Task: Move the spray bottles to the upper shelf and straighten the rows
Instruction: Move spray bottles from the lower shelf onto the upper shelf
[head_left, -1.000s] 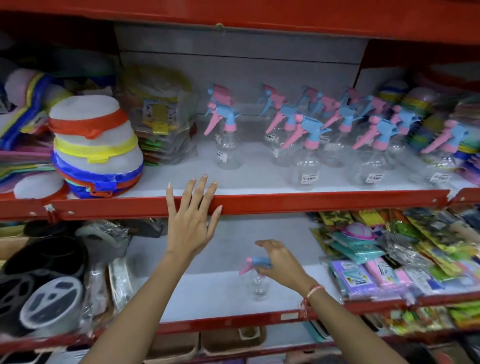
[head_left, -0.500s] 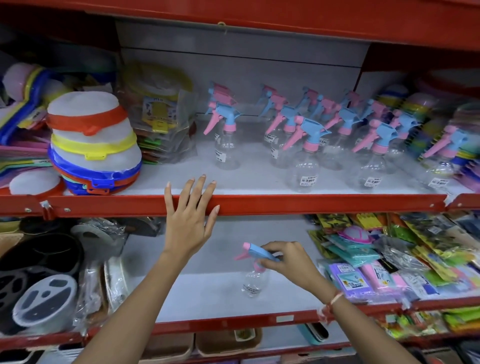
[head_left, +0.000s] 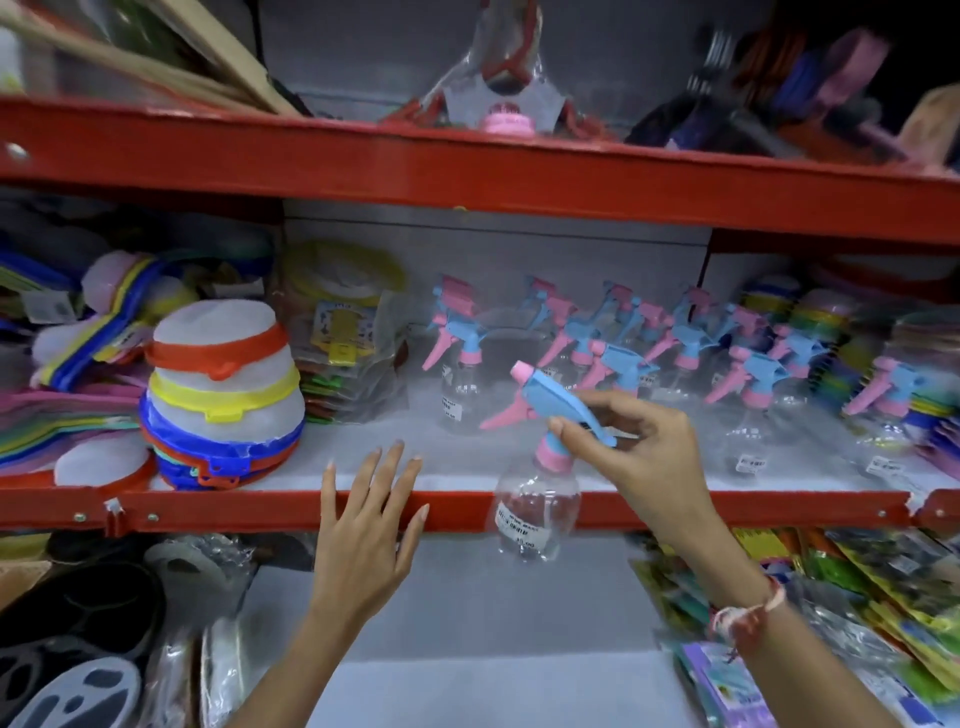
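Observation:
My right hand (head_left: 636, 457) grips the blue and pink trigger head of a clear spray bottle (head_left: 537, 512), which hangs in the air in front of the red edge of the upper shelf (head_left: 260, 506). My left hand (head_left: 366, 525) rests flat against that red edge, fingers spread, holding nothing. Several more clear spray bottles (head_left: 685, 358) with blue and pink heads stand in loose rows on the upper shelf, behind and to the right of the held bottle. One bottle (head_left: 457, 364) stands apart at the left of the group.
A stack of round colour-rimmed lids (head_left: 223, 400) and bagged yellow goods (head_left: 345, 332) fill the upper shelf's left side. Packets (head_left: 883, 597) crowd the lower shelf at the right, dark masks (head_left: 78, 665) at the left. The lower shelf's white board (head_left: 467, 623) lies between them.
My right hand has lifted the spray bottle from the lower shelf up to the level of the upper shelf's front edge. The view has tilted upward. My left hand stays on the red edge.

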